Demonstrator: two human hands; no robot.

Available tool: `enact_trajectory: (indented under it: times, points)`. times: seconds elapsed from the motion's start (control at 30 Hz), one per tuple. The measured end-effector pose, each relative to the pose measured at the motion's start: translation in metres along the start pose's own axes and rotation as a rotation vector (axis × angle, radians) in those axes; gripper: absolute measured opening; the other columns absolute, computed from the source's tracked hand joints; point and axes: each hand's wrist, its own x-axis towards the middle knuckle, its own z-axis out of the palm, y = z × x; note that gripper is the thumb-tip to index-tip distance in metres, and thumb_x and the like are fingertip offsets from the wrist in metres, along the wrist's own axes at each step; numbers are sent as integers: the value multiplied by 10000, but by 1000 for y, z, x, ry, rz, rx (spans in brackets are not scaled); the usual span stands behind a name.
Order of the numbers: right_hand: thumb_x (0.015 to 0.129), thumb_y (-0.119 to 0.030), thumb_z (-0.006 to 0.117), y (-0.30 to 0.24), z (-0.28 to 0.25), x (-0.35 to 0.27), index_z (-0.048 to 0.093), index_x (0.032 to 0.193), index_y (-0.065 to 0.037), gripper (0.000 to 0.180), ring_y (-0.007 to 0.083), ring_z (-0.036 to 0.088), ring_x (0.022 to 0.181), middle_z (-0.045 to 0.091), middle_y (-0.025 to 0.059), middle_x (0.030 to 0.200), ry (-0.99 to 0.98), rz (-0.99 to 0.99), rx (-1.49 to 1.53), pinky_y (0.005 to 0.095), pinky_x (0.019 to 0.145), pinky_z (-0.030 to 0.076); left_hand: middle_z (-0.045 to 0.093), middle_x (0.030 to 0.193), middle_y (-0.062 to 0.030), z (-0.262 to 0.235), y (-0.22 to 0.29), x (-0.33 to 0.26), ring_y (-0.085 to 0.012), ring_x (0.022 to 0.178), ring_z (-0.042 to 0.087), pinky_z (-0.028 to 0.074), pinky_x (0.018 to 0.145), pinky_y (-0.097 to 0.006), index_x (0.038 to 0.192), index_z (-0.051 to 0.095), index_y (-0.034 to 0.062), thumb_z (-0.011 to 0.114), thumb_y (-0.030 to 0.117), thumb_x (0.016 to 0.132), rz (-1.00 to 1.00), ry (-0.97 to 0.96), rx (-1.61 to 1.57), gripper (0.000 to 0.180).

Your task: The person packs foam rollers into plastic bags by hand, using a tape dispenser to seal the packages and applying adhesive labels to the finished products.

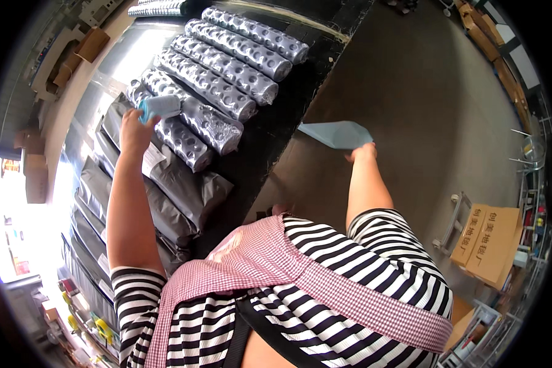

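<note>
Left hand: I see my left hand (132, 126) raised over the table, fingers wrapped round a small light-blue handheld device (161, 107) with a rounded body; the grip is closed on its lower end

Right hand: my right hand (362, 152) is stretched out past the table edge, over the floor, pinching the near edge of a flat pale-blue folded sheet (336, 133); the fingers themselves are mostly hidden behind the sheet, so I cannot tell how they lie

Light-blue device: held just above the row of rolls, near the second roll from my side

Pale-blue sheet: hangs in the air off the right side of the table, well apart from the device

Silver rolls: long silvery bubble-textured rolls wrapped in clear film (218, 89) lie side by side across the dark table top (270, 141), running away from me in a slanted row

Grey bags: flat grey plastic mailing bags (178, 190) overlap in a stack under my left forearm, some with white labels

Floor: grey-brown bare floor (423, 110) to my right, with a brown cardboard box (487, 242) near a metal frame

Clothing: I wear a black-and-white striped top with a red checked apron (325, 294)
</note>
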Motion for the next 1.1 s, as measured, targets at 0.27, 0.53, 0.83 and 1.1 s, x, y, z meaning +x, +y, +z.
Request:
enact_trajectory:
  times: [0.27, 0.53, 0.83, 1.1]
  points:
    - [1021, -286, 505, -38, 149, 10, 687, 1151, -33, 338, 370, 687, 1075, 709, 162, 1197, -884, 57, 803, 544, 942, 575, 526, 1452, -190, -36, -4, -119, -330, 1053, 666, 531, 947, -422, 1294, 633, 46, 808, 326, 852, -163, 36, -404, 551]
    - [867, -464, 693, 96, 98, 15, 465, 1243, -41, 611, 297, 461, 1089, 456, 144, 1190, -553, 120, -600, 513, 857, 396, 522, 1458, -165, -73, -34, -287, -294, 1046, 688, 560, 917, -401, 1300, 640, 79, 781, 233, 878, -363, 12, -442, 471]
    - [877, -300, 698, 254, -67, -109, 624, 949, -64, 257, 167, 621, 711, 614, 53, 787, -818, 188, -1689, 372, 569, 532, 625, 1345, -106, -102, -74, -460, -295, 1070, 680, 542, 926, -387, 1224, 683, 94, 743, 248, 895, -522, 83, -400, 369]
    - [896, -263, 684, 393, -175, -309, 655, 971, -49, 228, 156, 630, 738, 646, 49, 818, -1221, 169, -2029, 359, 610, 533, 657, 1266, -114, -130, -192, -621, -212, 870, 714, 556, 824, -336, 1183, 689, 58, 733, 204, 904, -707, 255, -488, 318]
